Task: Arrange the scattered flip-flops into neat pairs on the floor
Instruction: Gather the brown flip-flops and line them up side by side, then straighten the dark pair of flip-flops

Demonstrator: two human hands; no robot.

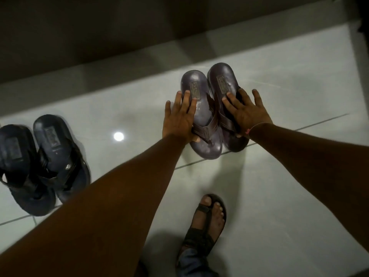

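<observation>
Two brown flip-flops lie side by side on the pale tiled floor [279, 176], heels pointing away from me. My left hand [177, 118] rests on the left brown flip-flop [201, 116], fingers spread over its heel and thumb tucked at its strap. My right hand [245, 112] lies on the right brown flip-flop [223, 80] in the same way, thumb curled at its near side. A dark navy pair sits at the far left, one flip-flop [20, 168] beside the other [60, 156], their straps touching.
My own foot in a dark strapped sandal [205, 222] stands on the tiles just below the brown pair. A dark wall or raised ledge [119, 37] runs along the far edge of the floor. A lamp's reflection [118, 136] shines between the two pairs.
</observation>
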